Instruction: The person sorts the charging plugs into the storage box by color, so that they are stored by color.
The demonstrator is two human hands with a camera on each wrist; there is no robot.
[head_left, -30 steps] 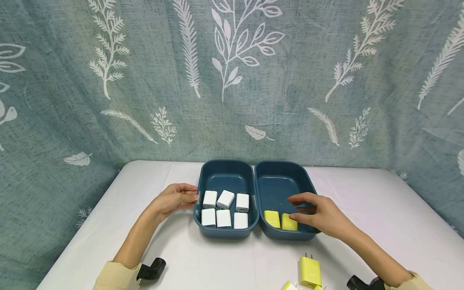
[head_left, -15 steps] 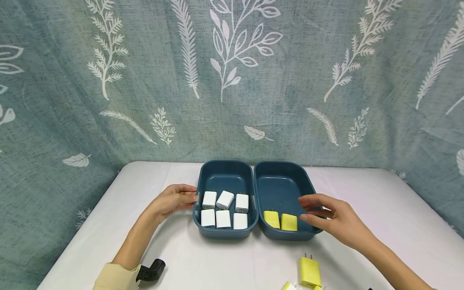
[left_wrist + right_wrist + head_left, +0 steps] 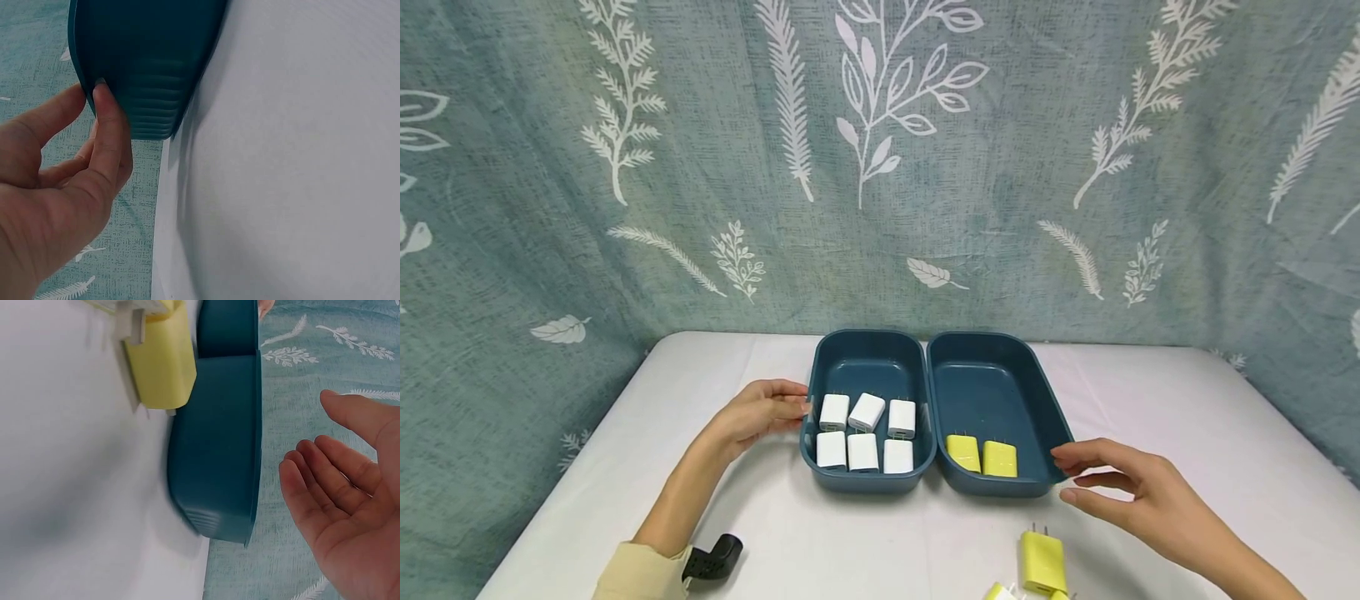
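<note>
My left hand point(image 3: 760, 415) pinches the left rim of the left blue bin point(image 3: 868, 483); the left wrist view shows thumb and fingertips on either side of that rim. Several white charger plugs point(image 3: 862, 452) lie in this bin. Touching it on the right is a second blue bin point(image 3: 981, 400), with two yellow charger plugs point(image 3: 962, 452) side by side at its near end. My right hand point(image 3: 1138, 492) hovers by that bin's near right corner, holding nothing, its fingers loosely bent and thumb apart.
A loose yellow charger plug point(image 3: 1042, 562) lies on the white table in front of the right bin. Parts of more yellow plugs point(image 3: 998, 592) show at the bottom of the head view. Behind the table hangs a patterned green curtain point(image 3: 850, 275).
My right hand has moved out of the right bin, to the right and nearer me, leaving both yellow charger plugs lying inside. The left hand has kept its place on the left bin.
</note>
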